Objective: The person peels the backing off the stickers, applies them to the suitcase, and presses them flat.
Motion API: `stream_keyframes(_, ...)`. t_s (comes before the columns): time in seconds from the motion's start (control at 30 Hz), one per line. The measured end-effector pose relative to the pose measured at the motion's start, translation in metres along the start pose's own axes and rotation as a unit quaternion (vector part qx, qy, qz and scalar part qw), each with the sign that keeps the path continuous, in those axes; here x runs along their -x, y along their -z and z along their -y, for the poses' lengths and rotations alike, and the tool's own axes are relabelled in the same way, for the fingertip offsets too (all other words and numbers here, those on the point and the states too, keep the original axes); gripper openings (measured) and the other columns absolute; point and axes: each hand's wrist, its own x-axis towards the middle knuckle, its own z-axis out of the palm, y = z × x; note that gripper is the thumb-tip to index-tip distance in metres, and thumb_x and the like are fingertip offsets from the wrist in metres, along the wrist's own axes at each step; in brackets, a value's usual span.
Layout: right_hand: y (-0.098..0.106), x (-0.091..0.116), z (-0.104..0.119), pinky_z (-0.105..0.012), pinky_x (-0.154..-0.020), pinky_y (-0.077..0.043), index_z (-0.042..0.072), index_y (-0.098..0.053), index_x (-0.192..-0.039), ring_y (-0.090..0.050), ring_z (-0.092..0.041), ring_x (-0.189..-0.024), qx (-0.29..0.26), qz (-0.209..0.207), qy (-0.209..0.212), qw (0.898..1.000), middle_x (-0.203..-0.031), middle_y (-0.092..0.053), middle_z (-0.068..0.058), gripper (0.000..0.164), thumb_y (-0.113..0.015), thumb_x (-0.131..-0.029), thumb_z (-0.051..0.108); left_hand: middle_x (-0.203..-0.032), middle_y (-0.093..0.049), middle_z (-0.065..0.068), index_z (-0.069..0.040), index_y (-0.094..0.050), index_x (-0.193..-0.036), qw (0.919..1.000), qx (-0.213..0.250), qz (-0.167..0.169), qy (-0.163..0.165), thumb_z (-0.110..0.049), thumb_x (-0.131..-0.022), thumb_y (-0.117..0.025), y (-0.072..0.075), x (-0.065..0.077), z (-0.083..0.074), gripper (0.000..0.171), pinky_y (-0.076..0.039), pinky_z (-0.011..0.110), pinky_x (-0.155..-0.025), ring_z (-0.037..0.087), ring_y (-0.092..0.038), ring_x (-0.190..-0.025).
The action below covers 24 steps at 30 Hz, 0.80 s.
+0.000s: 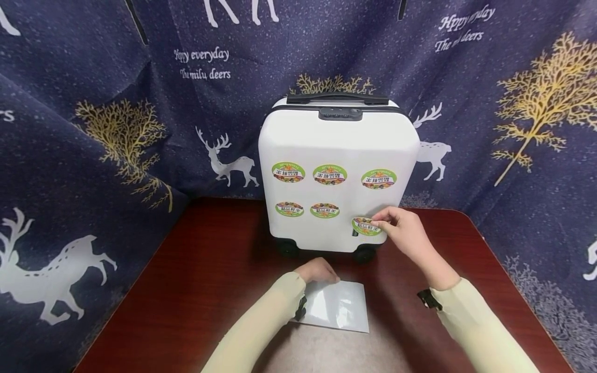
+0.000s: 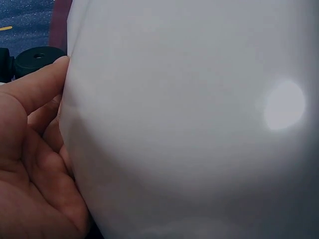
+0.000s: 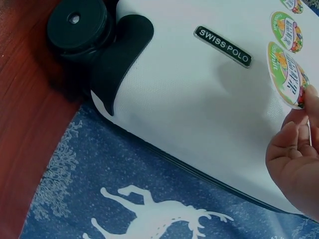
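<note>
A white suitcase stands upright on the table, with several oval fruit stickers in two rows across its front. My right hand pinches the edge of another oval sticker between thumb and fingers, close to the suitcase's lower right. In the right wrist view this sticker is held at one edge and overlaps the suitcase front near the dark SWISS POLO nameplate. Lower down, my left hand pinches the edge of a glossy whitish sheet between thumb and fingers.
Black wheels hold the suitcase off the reddish-brown table. A black handle and a lock are on its top. Behind hangs a dark blue cloth printed with deer and trees.
</note>
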Motion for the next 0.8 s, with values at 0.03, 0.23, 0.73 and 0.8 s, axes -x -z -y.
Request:
stream_keyframes(0.03, 0.0000, -0.0009, -0.0003, -0.022, -0.059, -0.040, 0.002, -0.076, -0.094, -0.048, -0.004, -0.065, -0.001, -0.005, -0.001, 1.000, -0.082, -0.074, -0.014, 0.006, -0.075, -0.090, 0.006, -0.110, -0.079, 0.009, -0.007, -0.082, -0.101, 1.0000, -0.001, 0.000, 0.000, -0.024, -0.090, -0.076, 0.0000, 0.0003, -0.0002, 0.021, -0.054, 0.039, -0.100, 0.023, -0.069, -0.107)
stream_keyframes(0.23, 0.0003, -0.0051, -0.0012, -0.022, -0.058, -0.040, 0.003, -0.077, -0.095, -0.051, -0.007, -0.067, -0.007, -0.022, -0.008, 1.000, -0.084, -0.074, -0.016, 0.007, -0.074, -0.091, 0.007, -0.107, -0.079, 0.010, -0.007, -0.082, -0.099, 1.0000, -0.002, 0.000, -0.002, -0.024, -0.090, -0.077, 0.0011, 0.0017, -0.0013, 0.020, -0.055, 0.040, -0.097, 0.023, -0.069, -0.103)
stream_keyframes(0.73, -0.0002, -0.0092, 0.0025, -0.018, -0.059, -0.041, 0.000, -0.079, -0.093, -0.049, 0.004, -0.064, -0.002, -0.062, 0.017, 0.998, -0.088, -0.078, -0.019, 0.007, -0.073, -0.089, 0.000, -0.105, -0.079, 0.008, -0.008, -0.082, -0.096, 0.9999, 0.006, 0.009, -0.003, -0.025, -0.089, -0.078, 0.0014, -0.0049, 0.0031, 0.019, -0.055, 0.040, -0.097, 0.021, -0.069, -0.100)
stream_keyframes(0.8, -0.0014, -0.0094, 0.0019, -0.017, -0.059, -0.041, 0.001, -0.079, -0.093, -0.049, 0.004, -0.064, 0.002, -0.064, 0.024, 0.998, -0.088, -0.078, -0.018, 0.007, -0.073, -0.089, 0.000, -0.105, -0.079, 0.008, -0.007, -0.082, -0.096, 1.0000, 0.006, 0.004, -0.004, -0.024, -0.089, -0.078, 0.0003, -0.0031, 0.0022, 0.019, -0.055, 0.041, -0.098, 0.022, -0.069, -0.101)
